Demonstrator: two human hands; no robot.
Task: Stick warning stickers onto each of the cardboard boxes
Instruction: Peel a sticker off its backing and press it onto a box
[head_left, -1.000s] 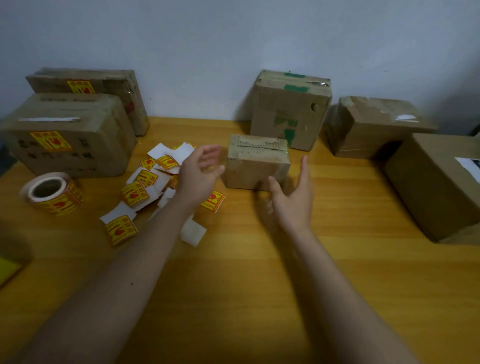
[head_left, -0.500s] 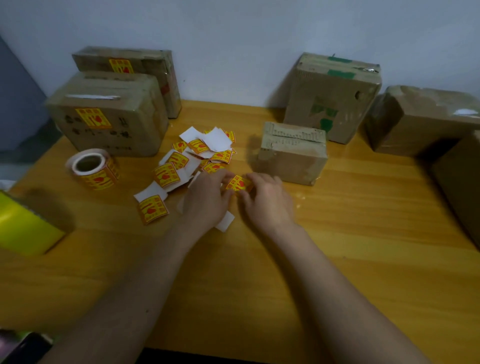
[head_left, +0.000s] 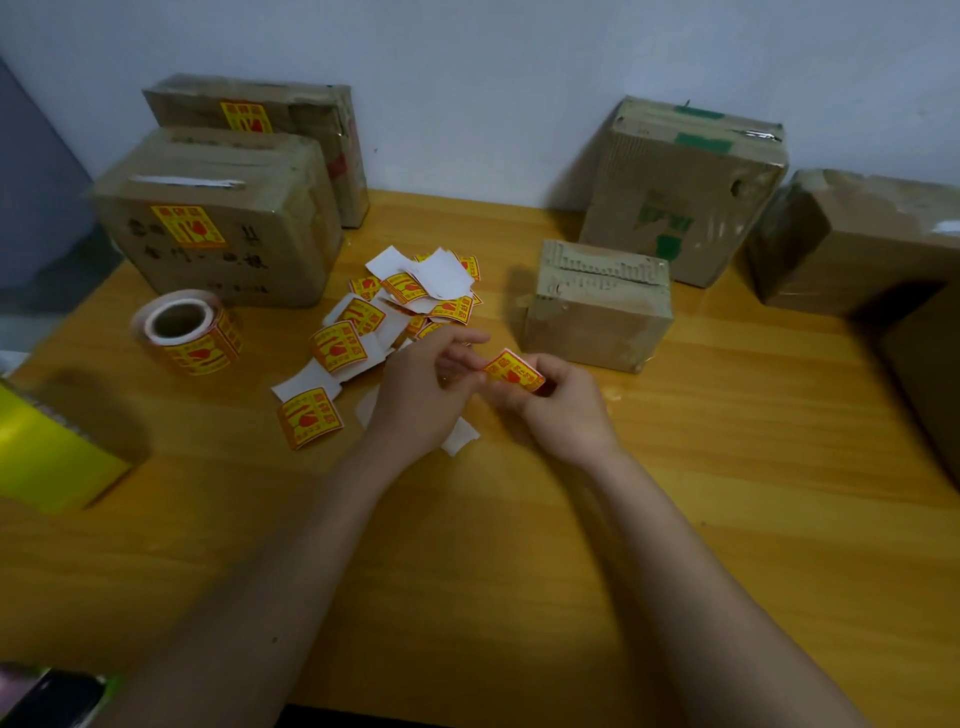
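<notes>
A yellow and red warning sticker (head_left: 515, 370) is held above the table between both hands. My right hand (head_left: 558, 410) grips its right end, and my left hand (head_left: 423, 392) pinches its left edge. Just behind it sits a small cardboard box (head_left: 597, 312) with no sticker showing. Two boxes at the back left, the nearer box (head_left: 218, 218) and the farther box (head_left: 270, 130), each carry a sticker. A taller box (head_left: 680, 187) with green marks and a taped box (head_left: 857, 244) stand at the back right.
A pile of loose stickers and white backing papers (head_left: 395, 312) lies left of my hands. A sticker roll (head_left: 187, 332) stands further left. A yellow-green object (head_left: 47, 457) sits at the left edge. Another box's dark side (head_left: 930, 384) fills the right edge. The wooden table (head_left: 467, 545) ends near me.
Both hands came back from the small box to the sticker pile, picked up one sticker, and have lifted it off the table.
</notes>
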